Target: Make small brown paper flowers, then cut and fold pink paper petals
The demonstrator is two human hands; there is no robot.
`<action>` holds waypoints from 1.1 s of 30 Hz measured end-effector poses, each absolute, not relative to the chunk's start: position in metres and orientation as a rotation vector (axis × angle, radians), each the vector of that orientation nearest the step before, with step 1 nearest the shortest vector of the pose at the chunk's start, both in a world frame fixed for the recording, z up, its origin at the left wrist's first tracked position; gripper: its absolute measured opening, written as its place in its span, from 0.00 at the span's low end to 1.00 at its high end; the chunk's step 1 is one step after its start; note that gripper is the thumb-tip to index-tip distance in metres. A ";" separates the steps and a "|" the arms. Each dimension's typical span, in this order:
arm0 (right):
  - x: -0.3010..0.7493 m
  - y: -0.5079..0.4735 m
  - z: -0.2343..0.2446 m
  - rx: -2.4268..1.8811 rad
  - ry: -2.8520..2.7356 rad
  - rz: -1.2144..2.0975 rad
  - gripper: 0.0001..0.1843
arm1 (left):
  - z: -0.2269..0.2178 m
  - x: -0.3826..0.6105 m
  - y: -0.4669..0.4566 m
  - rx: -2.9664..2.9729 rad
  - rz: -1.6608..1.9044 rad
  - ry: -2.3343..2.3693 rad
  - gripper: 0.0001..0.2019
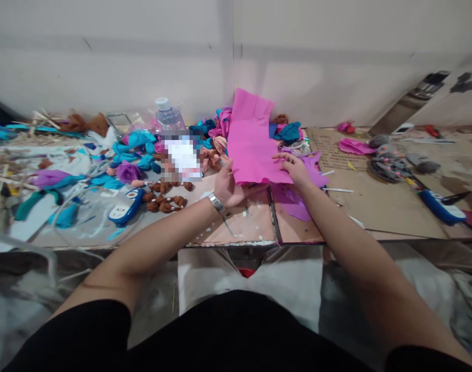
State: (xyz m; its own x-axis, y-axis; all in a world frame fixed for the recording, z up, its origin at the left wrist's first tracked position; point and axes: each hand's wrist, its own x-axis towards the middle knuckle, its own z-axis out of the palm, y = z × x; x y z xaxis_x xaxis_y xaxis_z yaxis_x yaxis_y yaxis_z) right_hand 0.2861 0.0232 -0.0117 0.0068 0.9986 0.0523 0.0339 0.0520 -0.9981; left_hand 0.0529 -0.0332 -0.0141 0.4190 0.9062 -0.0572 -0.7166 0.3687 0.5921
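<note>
A bright pink sheet of crepe paper (251,137) stands raised in front of me, its upper end leaning toward the wall. My left hand (229,187) supports it at the lower left, palm up, thumb at the edge and fingers partly hidden behind the paper. At the lower right edge, my right hand (292,168) grips the same sheet between thumb and fingers. Purple paper pieces (298,204) lie on the table under my right wrist. Left of my left hand are several small brown bundles (166,199).
A bottle (170,116) stands behind the pile of coloured paper scraps. Blue-and-white power strips lie left (125,206) and right (441,205). Grey flower-like pieces (391,163) rest on brown cardboard (375,206). A wall rises behind the table.
</note>
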 end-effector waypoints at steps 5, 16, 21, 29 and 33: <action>0.284 0.023 -0.014 -1.187 -1.309 1.145 0.23 | -0.016 0.056 -0.031 0.488 1.113 0.401 0.35; 0.292 0.025 -0.017 -1.162 -1.281 1.136 0.22 | -0.015 0.047 -0.026 0.556 1.169 0.562 0.31; 0.294 0.027 -0.019 -1.173 -1.308 1.136 0.25 | -0.018 0.047 -0.023 0.478 1.145 0.551 0.19; 0.298 0.031 -0.026 -1.218 -1.337 1.197 0.27 | -0.002 0.048 -0.025 0.251 1.059 0.721 0.24; 0.297 0.030 -0.023 -1.247 -1.323 1.195 0.25 | -0.003 0.048 -0.023 0.229 1.068 0.781 0.23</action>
